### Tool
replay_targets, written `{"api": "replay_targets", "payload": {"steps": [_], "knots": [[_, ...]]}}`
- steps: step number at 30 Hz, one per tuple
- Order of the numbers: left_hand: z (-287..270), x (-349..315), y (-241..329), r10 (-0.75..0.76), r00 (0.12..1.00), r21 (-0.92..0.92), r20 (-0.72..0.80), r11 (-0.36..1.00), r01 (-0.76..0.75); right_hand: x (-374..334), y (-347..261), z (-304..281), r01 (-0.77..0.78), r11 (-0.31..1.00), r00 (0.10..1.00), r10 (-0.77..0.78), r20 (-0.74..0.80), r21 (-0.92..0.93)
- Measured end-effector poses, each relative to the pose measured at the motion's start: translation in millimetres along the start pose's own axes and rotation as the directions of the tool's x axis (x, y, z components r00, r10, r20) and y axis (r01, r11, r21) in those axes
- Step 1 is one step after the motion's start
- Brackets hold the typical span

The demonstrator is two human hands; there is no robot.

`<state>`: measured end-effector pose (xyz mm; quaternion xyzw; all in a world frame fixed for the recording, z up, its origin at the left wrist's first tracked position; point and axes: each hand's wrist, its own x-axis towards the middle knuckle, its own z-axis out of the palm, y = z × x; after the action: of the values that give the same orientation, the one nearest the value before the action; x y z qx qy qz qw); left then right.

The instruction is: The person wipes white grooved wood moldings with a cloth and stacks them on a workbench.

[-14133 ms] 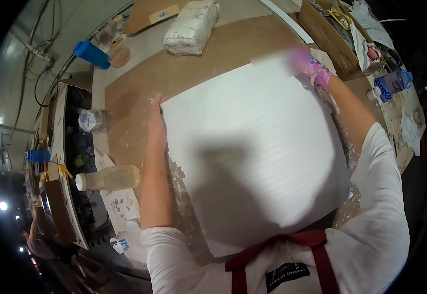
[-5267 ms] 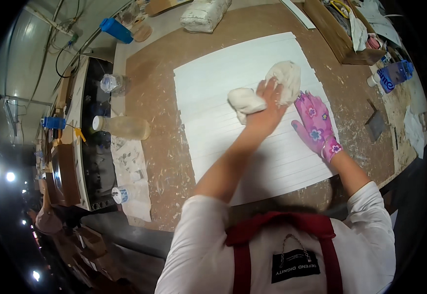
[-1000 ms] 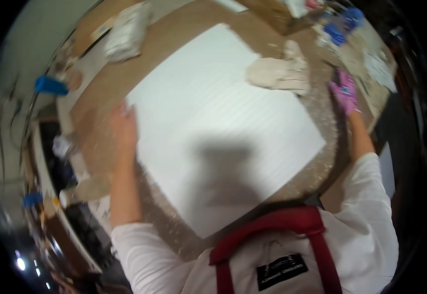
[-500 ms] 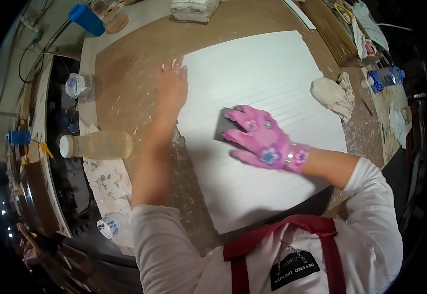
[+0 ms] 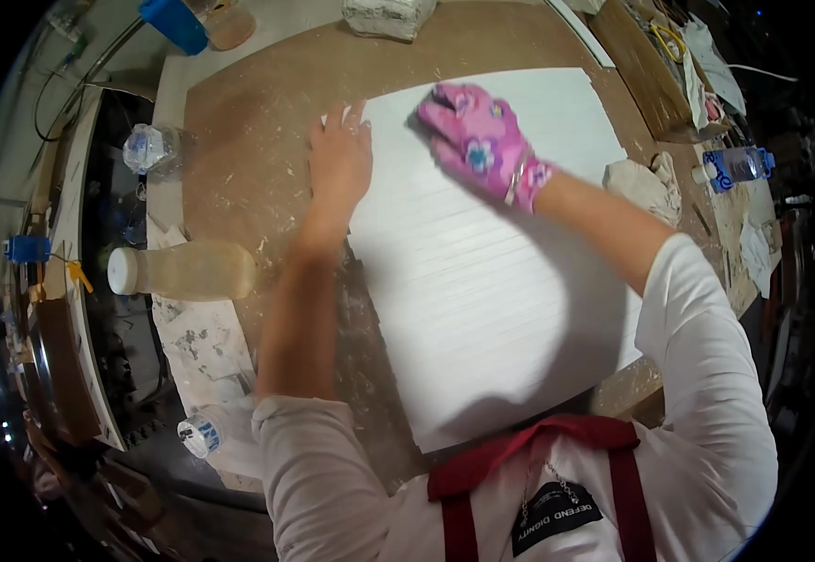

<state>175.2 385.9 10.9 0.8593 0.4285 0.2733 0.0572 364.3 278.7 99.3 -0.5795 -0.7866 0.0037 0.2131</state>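
Observation:
A large white sheet (image 5: 463,300) with fine parallel lines and slightly stepped side edges lies on the brown work board (image 5: 267,122). My bare left hand (image 5: 342,159) rests flat at its upper left edge, fingers stretched out. In a pink flowered glove, my right hand (image 5: 477,136) is near the sheet's far edge, its fingers bent over a dark grey flat block (image 5: 420,122) pressed on the surface. Most of the block is hidden under the glove, so its exact kind cannot be made out.
At the left lie a bottle of yellowish liquid (image 5: 187,271) and clear plastic bottles (image 5: 150,150). A blue cup (image 5: 173,25) and a white wrapped block (image 5: 389,14) sit at the back. To the right are a crumpled cloth (image 5: 646,187), a blue-labelled bottle (image 5: 740,169) and a cardboard box (image 5: 637,75).
My right hand has slid the grey block away from me, from the sheet's middle to near its far edge. My left hand stays at the left edge, with the view shifted slightly.

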Motion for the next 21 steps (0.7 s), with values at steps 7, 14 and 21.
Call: {"api": "replay_targets", "payload": {"steps": [7,14,21], "knots": [[-2.5,1.4,-2.0,-0.074,0.995,0.071,0.073,0.995,0.069,-2.6,9.9,-5.1,-0.033,0.999,0.998,0.032,-0.048,-0.014],[-5.3,-2.2,4.1,-0.042,0.999,0.005,0.018,0.999,0.041,-31.3,-4.4,-5.0,0.022,1.000,0.999,-0.022,0.036,-0.003],[-10.7,0.9,0.0,-0.051,0.997,0.035,0.066,0.998,0.049,-35.0,-43.7,11.8,0.135,0.990,0.991,-0.135,0.006,-0.046]]}}
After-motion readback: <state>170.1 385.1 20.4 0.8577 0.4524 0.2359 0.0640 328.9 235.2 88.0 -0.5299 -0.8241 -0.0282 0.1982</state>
